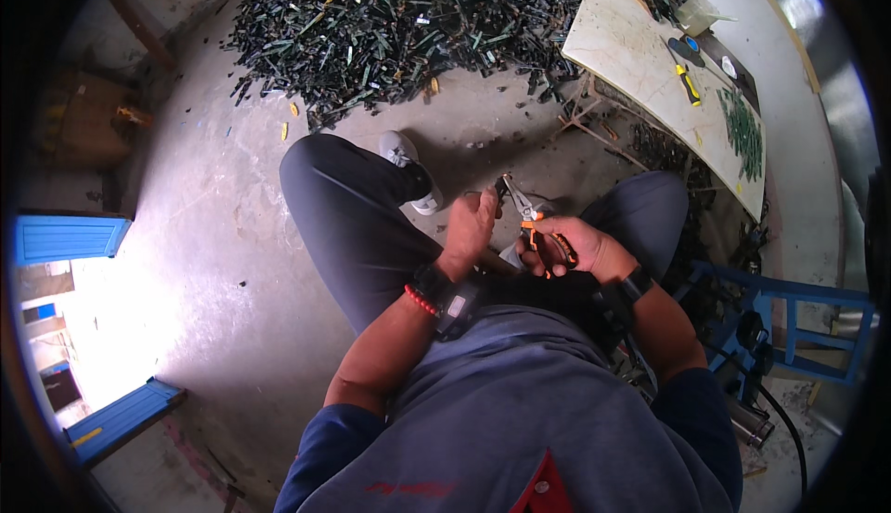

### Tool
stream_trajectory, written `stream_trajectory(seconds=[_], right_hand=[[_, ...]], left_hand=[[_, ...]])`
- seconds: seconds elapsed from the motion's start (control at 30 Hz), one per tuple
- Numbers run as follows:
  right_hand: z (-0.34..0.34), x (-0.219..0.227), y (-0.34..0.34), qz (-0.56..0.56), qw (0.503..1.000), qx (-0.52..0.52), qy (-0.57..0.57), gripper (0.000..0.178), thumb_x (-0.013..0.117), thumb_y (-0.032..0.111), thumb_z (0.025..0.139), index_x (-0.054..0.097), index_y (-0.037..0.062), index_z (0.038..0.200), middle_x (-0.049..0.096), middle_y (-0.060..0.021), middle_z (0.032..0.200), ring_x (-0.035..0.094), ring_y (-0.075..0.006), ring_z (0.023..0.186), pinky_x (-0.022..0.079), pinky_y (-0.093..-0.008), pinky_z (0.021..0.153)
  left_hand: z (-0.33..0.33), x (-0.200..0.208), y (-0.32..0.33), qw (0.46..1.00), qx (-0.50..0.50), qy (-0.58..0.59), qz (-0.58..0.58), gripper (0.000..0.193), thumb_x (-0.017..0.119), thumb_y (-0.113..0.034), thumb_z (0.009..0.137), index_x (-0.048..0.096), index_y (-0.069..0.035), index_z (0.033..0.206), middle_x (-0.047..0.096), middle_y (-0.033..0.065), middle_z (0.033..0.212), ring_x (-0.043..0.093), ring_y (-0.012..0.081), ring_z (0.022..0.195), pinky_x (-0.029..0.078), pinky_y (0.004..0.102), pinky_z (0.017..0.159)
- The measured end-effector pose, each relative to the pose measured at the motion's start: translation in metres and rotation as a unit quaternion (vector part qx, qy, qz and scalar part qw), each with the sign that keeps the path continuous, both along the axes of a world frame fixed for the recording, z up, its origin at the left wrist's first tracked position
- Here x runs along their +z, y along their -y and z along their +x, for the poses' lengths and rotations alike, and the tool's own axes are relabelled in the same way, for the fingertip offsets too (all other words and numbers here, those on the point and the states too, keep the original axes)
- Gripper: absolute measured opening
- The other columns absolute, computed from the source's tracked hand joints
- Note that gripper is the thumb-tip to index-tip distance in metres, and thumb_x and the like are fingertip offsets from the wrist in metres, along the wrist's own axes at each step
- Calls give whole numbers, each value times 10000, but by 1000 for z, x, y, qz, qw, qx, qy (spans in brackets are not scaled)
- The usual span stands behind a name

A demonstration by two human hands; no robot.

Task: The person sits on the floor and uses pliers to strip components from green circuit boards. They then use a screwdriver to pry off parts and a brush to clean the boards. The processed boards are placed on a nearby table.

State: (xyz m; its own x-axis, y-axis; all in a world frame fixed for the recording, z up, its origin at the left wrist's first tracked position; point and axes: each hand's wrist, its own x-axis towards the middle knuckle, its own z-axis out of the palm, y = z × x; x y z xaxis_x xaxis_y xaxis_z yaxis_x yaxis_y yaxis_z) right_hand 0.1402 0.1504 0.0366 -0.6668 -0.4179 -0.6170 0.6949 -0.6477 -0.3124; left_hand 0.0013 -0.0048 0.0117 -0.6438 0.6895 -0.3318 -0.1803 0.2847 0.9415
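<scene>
My left hand [470, 227] is closed, pinching a small dark piece [502, 188] between thumb and fingers in front of my lap. The piece is partly hidden by the fingers, and I cannot tell its kind. Long-nose pliers [523, 205] with orange and black handles sit in my right hand [580, 246], whose fingers wrap round the grips. The pliers' metal jaws point up and left, with their tips at the dark piece. Whether the jaws clamp it is too small to tell.
A large heap of dark and green slim pieces [399, 39] covers the floor ahead. At right stands a pale tabletop [631, 58] bearing a yellow-and-black screwdriver [688, 84] and several green strips [741, 132]. A blue stool [794, 292] is near my right side; blue door panels [70, 237] are left.
</scene>
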Motion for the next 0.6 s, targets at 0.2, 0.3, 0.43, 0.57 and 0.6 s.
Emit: stream_trajectory(seconds=[0.2, 0.3, 0.43, 0.57, 0.6], right_hand=[[3, 2, 0, 10, 1000, 8, -18, 438, 429, 396, 926, 582, -6, 1008, 635, -100, 798, 644, -207, 678, 427, -216, 390], [7, -1, -7, -5, 1000, 24, -17, 418, 439, 378, 924, 581, -10, 991, 632, -102, 772, 636, -196, 654, 401, -215, 368], [7, 14, -7, 101, 994, 44, -10, 365, 477, 346, 915, 596, 2, 932, 626, -89, 730, 605, -161, 581, 352, -211, 350], [8, 23, 2, 229, 961, 151, -42, 274, 503, 265, 893, 609, 14, 868, 616, -93, 690, 590, -136, 546, 331, -197, 354], [4, 36, 12, 251, 955, 151, -39, 236, 489, 226, 892, 612, 32, 842, 615, -65, 678, 578, -107, 537, 320, -202, 361]], left_hand=[[0, -1, 0, 1000, 2, -11, 0, 529, 453, -415, 926, 564, 29, 659, 465, 23, 542, 429, 113, 533, 347, 298, 503], [1, -2, 2, 1000, -2, -21, 14, 531, 454, -411, 922, 562, 30, 647, 473, 28, 546, 431, 113, 535, 353, 299, 508], [0, -2, 6, 999, -16, -38, 9, 537, 453, -421, 922, 556, 23, 638, 471, 23, 548, 428, 108, 536, 355, 296, 507], [-9, 3, -3, 999, 36, -28, 10, 536, 436, -397, 931, 564, 34, 640, 486, 78, 521, 473, 167, 534, 403, 342, 547], [-10, 3, -4, 999, 31, -30, 9, 526, 440, -388, 934, 564, 35, 647, 489, 77, 529, 474, 163, 542, 404, 340, 552]])
